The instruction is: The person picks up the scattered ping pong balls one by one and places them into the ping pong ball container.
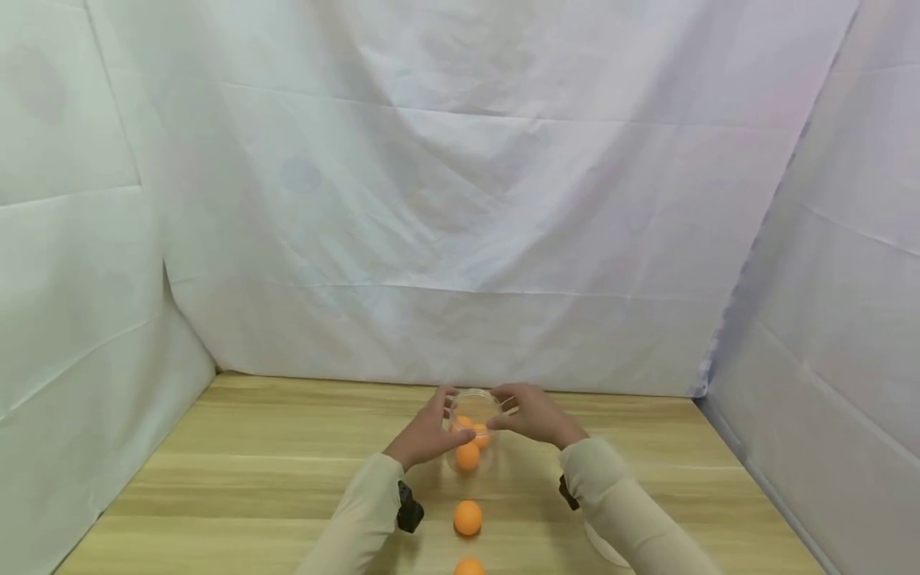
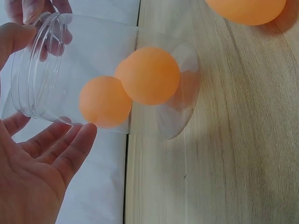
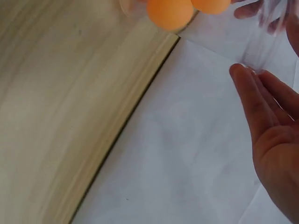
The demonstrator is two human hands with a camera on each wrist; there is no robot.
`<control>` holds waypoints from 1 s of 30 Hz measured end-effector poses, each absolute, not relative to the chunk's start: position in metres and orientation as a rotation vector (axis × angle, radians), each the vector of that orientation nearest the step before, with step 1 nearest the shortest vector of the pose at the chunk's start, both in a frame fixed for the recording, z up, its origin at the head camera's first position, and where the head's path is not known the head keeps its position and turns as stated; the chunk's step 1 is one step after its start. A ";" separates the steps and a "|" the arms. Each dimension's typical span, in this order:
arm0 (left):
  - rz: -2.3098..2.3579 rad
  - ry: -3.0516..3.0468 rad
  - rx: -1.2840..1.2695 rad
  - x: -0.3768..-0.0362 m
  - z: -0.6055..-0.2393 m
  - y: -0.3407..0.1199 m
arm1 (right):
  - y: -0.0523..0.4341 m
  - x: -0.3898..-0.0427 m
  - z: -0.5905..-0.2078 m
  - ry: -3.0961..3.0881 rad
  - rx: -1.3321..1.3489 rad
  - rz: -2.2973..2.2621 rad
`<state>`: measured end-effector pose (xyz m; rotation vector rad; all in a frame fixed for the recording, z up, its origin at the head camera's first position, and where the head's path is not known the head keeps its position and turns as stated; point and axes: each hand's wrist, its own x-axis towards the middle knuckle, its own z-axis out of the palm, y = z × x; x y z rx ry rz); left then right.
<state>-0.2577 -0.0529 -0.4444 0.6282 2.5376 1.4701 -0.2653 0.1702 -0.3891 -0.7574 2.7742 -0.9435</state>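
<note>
Head view: the left hand (image 1: 426,432) and right hand (image 1: 535,415) grasp a clear cylindrical plastic jar (image 1: 476,409) on the wood-grain table (image 1: 287,471), round orange balls (image 1: 467,457) inside. Left wrist: thumb and fingers flank its threaded neck. Right wrist: fingertips touch its blurred neck.

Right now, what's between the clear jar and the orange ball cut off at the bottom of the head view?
One whole orange ball on the wooden table, between the clear jar and the cut-off ball. The head view shows it.
</note>
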 end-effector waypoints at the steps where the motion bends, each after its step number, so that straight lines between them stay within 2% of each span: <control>1: 1.468 2.543 0.633 -0.258 -0.445 -0.053 | 0.170 -0.265 -0.392 2.781 -0.748 -0.980; 9: 1.496 2.560 0.618 -0.254 -0.446 -0.059 | 0.168 -0.260 -0.407 2.711 -0.665 -1.275; 23: 1.410 2.710 0.673 -0.230 -0.453 -0.073 | 0.169 -0.257 -0.403 2.748 -0.630 -1.187; 30: 1.243 2.713 0.809 -0.211 -0.457 -0.081 | 0.171 -0.254 -0.404 2.735 -0.652 -1.190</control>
